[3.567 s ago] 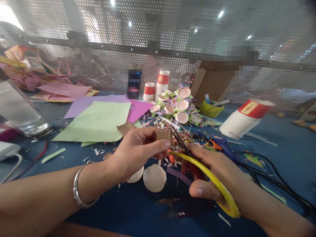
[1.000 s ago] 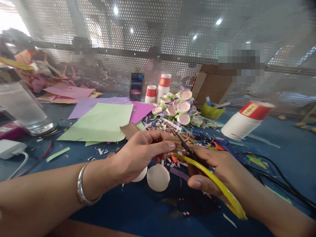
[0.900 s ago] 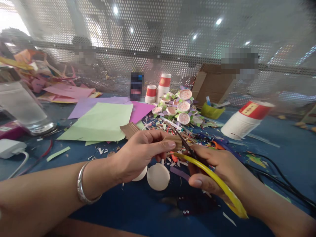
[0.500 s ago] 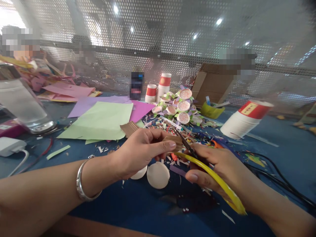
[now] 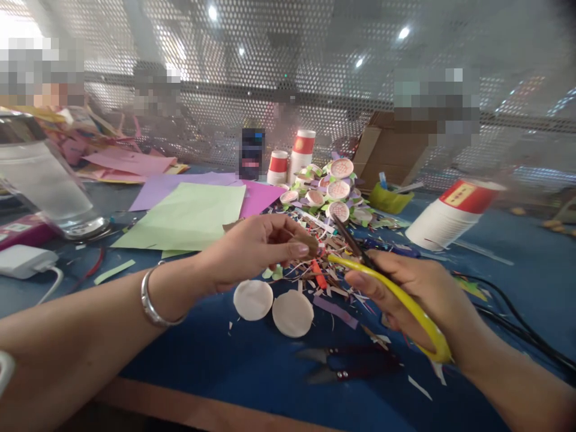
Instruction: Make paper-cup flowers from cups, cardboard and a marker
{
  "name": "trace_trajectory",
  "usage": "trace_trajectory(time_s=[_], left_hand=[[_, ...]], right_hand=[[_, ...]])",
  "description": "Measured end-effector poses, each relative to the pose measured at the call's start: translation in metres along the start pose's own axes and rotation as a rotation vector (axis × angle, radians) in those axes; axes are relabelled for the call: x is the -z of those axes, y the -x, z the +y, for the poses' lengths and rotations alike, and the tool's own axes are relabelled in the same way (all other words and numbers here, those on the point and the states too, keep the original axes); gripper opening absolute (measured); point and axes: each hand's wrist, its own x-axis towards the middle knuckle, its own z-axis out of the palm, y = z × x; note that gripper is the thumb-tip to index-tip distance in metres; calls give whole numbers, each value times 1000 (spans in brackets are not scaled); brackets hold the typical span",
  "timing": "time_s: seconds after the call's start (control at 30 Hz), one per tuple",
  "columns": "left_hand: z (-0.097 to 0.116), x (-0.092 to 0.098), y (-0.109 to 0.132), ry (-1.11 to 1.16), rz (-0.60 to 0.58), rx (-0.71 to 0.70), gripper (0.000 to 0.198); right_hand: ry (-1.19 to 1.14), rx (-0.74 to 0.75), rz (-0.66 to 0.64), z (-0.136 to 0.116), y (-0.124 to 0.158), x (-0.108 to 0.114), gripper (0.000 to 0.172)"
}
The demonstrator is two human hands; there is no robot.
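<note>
My left hand (image 5: 252, 249), with a silver bangle on the wrist, pinches a small piece of brown corrugated cardboard (image 5: 310, 245) between thumb and fingers. My right hand (image 5: 414, 294) grips yellow-handled scissors (image 5: 387, 288); their dark blades point up and left, beside the cardboard. Both hands hover over the blue table (image 5: 216, 360). Below them lie two white paper discs (image 5: 272, 305) and a heap of coloured paper scraps (image 5: 324, 276).
Small dark snips (image 5: 346, 365) lie near the front edge. A green paper sheet (image 5: 189, 217) covers purple ones. At the back stand red-and-white paper cups (image 5: 297, 155), a pile of decorated discs (image 5: 330, 195), a cardboard box (image 5: 387, 150), a tipped cup stack (image 5: 450, 210). A glass jar (image 5: 45, 180) stands left; black cables (image 5: 517, 324) right.
Both hands have lifted a little above the table, so both white discs and the dark snips now show. The cardboard in my left hand looks smaller. The scissors have drawn slightly right of it.
</note>
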Motion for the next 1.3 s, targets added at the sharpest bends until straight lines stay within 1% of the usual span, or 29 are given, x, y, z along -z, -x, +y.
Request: trace_trajectory(time_s=[0.03,0.1,0.13,0.27,0.3,0.4,0.5,0.57,0.63,0.7,0.77,0.87,0.93,1.07,1.2,1.23,1.3], left_hand=[[0,5,-2,-49,29,-12,24],[1,14,-6,-170,46,-39,22],[2,18,-7,-223,24,-52,21],[-2,30,-9,-352,-153,-30,18],[-5,32,-10,-381,-172,-29,17],[-14,37,-13,-493,-166,-56,16],[-17,39,-15,-618,-193,-47,21],[-13,39,-14,-639,-208,-21,23],[-7,39,-13,-615,-208,15,27],[-1,39,-11,-592,-193,61,31],[2,39,-11,-609,-169,88,29],[2,39,-11,-685,-166,78,25],[1,39,-11,-706,-161,72,24],[1,39,-11,-711,-149,82,28],[3,43,-9,-839,-250,33,21],[6,45,-8,-895,-248,16,21],[12,48,-4,-990,-193,-7,23]], right_hand=[[-22,-29,17,1,-1,1,49],[-41,-67,35,4,-2,2,46],[-40,-75,37,5,-3,2,46],[11,-63,26,4,-2,2,49],[28,-53,23,4,-2,2,49],[103,-20,-2,6,-3,4,50],[230,25,-81,14,-6,4,51],[311,67,-148,21,-9,4,48],[392,92,-185,26,-11,2,47],[479,69,-196,29,-12,2,49],[548,16,-202,28,-13,3,50],[644,-75,-215,26,-13,6,47],[712,-110,-227,24,-14,8,43],[803,-140,-257,21,-14,9,38],[809,-121,-278,22,-13,11,36],[802,-115,-281,23,-13,11,36],[792,-118,-288,24,-12,12,38]])
